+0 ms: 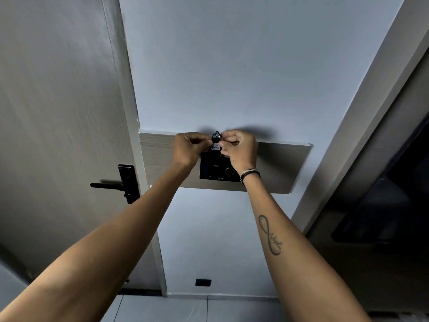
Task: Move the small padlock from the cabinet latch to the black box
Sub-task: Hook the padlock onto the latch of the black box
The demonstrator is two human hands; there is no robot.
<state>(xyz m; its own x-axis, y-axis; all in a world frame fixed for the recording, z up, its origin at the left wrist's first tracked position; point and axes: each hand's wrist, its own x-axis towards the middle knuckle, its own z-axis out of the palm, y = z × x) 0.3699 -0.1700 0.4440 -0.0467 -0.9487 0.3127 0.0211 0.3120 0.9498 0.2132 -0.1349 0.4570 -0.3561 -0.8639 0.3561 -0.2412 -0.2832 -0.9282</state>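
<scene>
Both arms reach forward and up to a black box [217,169] mounted on a wooden wall panel [278,168]. The small padlock [216,141] sits at the 12 o'clock edge of the box, between the two hands, with a white printed tag on its body facing the camera.

The left hand [189,148] approaches from 9 o'clock. Its fingers are curled tight, and thumb and forefinger pinch the left side of the padlock. This grip appears to steady the body so it cannot swing.

The right hand [240,148] approaches from 3 o'clock. It is likewise closed, with the fingertips [223,143] pressed to the right side of the padlock. A dark cord bracelet [249,174] circles this wrist, which covers the upper right corner of the box.

The shackle end is a small dark shape at 12 o'clock above the tag. Whether it is already threaded through a fitting on the box, or locked, cannot be determined; the fingers hide the joint and the detail is too small.

Judgement: the padlock is at its destination and the attaching step is in hand. Two opposed pinches suit a small part: one hand holds it, the other aligns it.

A door [58,112] with a black lever handle [109,185] stands at 9 o'clock of the panel, well apart from the work.
</scene>
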